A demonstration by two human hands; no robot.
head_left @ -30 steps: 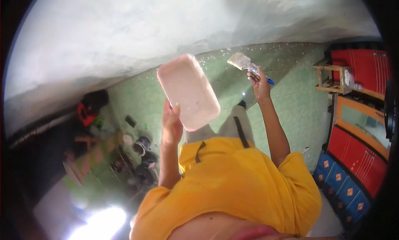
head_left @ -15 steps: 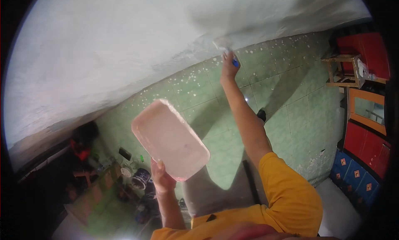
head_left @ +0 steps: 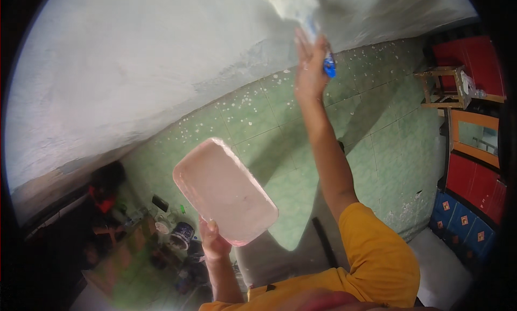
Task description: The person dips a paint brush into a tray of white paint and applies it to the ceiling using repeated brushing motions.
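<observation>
My right hand (head_left: 312,69) grips a paintbrush (head_left: 304,12) with a blue-tipped handle; its pale, wide bristles are up against the white wall (head_left: 151,58). The brush is slightly smeared by motion. In my left hand (head_left: 214,238) is a shallow pinkish-white rectangular tray (head_left: 226,190), held at its lower left edge with the thumb over the rim. Whether there is paint in the tray I cannot tell. My right arm is stretched out, with a yellow sleeve at the shoulder.
Green tiles (head_left: 253,114) spotted with white splashes meet the wall. A wooden stool (head_left: 444,87) stands by a red panel at the far right, above an orange-framed mirror (head_left: 476,137). At the lower left are a paint bucket (head_left: 182,234) and cluttered dark items.
My right hand and the paintbrush have moved up the white wall and slightly right. The tray in my left hand has shifted a little down and to the right.
</observation>
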